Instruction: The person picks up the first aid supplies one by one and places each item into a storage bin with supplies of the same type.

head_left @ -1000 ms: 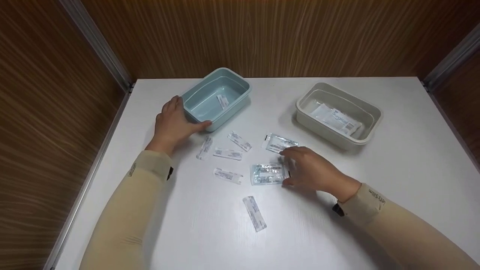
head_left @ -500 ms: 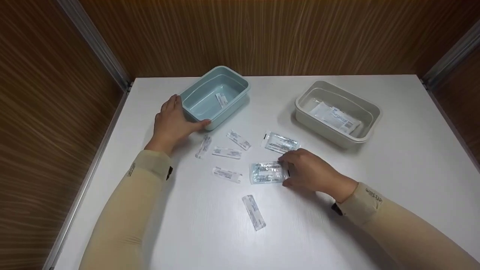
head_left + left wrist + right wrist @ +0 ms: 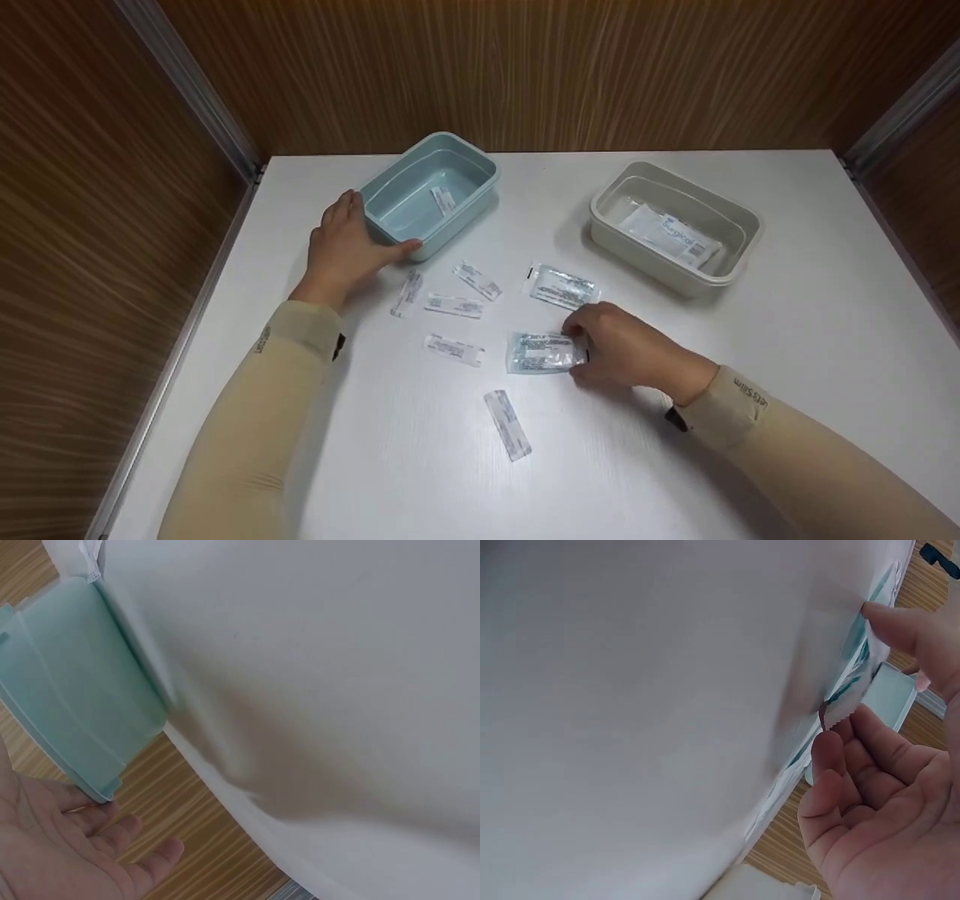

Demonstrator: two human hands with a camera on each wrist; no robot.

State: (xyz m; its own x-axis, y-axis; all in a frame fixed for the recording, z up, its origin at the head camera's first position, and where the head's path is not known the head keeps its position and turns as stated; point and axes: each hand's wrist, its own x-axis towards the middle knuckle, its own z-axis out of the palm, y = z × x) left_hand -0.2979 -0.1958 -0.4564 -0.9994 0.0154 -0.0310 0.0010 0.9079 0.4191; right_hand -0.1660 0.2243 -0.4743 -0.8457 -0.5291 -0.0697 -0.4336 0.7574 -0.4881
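Note:
My left hand (image 3: 337,244) spans the near end of a teal plastic bin (image 3: 469,214), thumb by one corner and fingers by the other. The left wrist view shows fingertips at the rim of the bin (image 3: 82,682). My right hand (image 3: 630,345) pinches the right end of a clear-and-blue printed packet (image 3: 541,352) between thumb and fingers. In the right wrist view the packet (image 3: 855,686) bows between them, close to the table. A similar packet (image 3: 562,285) lies just beyond. Several white wrapped adhesive bandages (image 3: 454,306) lie to the left, and another bandage (image 3: 508,425) nearer me.
A beige bin (image 3: 652,259) stands at the back right, holding white packets (image 3: 671,236), one printed "Surgical". One small wrapped strip (image 3: 443,201) lies inside the teal bin. Wood-grain panels (image 3: 525,75) border the white table (image 3: 600,480) at the back and sides.
My right thumb and fingers have closed on the near clear-and-blue packet, which has shifted slightly right and now bends. My left hand and both bins have stayed put.

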